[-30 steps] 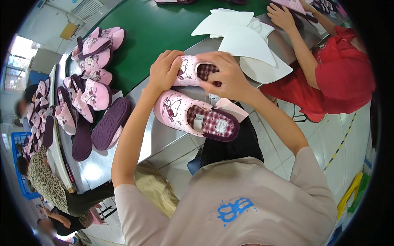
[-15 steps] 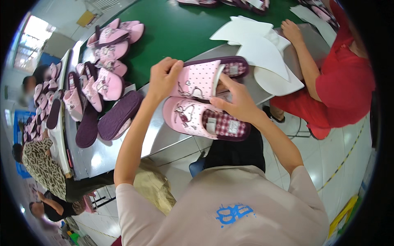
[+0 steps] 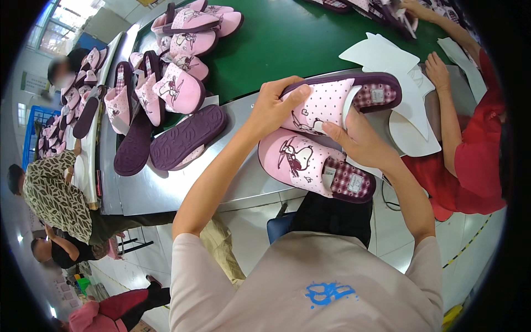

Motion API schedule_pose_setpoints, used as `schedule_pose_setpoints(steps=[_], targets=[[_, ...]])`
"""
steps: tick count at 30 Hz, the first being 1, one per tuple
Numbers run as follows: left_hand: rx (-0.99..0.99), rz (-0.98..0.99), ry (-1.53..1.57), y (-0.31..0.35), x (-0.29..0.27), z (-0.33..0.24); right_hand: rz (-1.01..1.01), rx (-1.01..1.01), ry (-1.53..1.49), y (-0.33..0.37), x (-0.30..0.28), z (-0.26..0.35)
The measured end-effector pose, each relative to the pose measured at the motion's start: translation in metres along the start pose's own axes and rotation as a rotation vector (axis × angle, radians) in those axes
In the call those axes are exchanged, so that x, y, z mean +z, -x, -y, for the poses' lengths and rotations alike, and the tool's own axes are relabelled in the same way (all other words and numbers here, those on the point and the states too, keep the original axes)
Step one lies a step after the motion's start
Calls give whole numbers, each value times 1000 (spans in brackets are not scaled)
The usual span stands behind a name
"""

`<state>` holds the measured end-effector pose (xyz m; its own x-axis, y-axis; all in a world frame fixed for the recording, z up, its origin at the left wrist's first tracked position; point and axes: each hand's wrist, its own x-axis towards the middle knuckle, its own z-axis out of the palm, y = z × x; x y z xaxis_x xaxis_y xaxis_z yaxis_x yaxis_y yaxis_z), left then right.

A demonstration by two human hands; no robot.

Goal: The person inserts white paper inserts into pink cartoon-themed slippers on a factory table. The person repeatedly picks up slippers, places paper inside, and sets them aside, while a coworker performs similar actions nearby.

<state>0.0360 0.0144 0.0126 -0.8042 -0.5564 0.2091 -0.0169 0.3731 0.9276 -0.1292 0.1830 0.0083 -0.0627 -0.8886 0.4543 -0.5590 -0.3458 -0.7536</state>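
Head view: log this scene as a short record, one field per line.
left grip: on the toe end of the far slipper
right grip: fingers inside that slipper's opening, thumb at its near edge
near slipper: pink, checked insole showing, alongside; support unclear
table, left: pink slippers, some sole-up
table, right: white sheets
beyond them: co-worker in red

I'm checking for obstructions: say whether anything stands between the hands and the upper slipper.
Nothing visible does. The left hand grips the upper slipper directly at its toe; the right hand has fingers in its opening.
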Motion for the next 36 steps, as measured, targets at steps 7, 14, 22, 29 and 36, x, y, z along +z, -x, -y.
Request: schedule_pose_setpoints(steps=[7,14,22,29,36], targets=[[-44,72,137,7,-8,-1,108,96,234,-10,4,12],[-22,86,-16,2,2,-14,167,85,127,-3,1,-10],[1,148,-183,0,7,-20,104,73,-45,13,7,-12],[35,90,-197,2,10,-17,-194,38,133,33,11,-15],[87,-3,-44,0,8,6,94,-40,199,37,-18,1]])
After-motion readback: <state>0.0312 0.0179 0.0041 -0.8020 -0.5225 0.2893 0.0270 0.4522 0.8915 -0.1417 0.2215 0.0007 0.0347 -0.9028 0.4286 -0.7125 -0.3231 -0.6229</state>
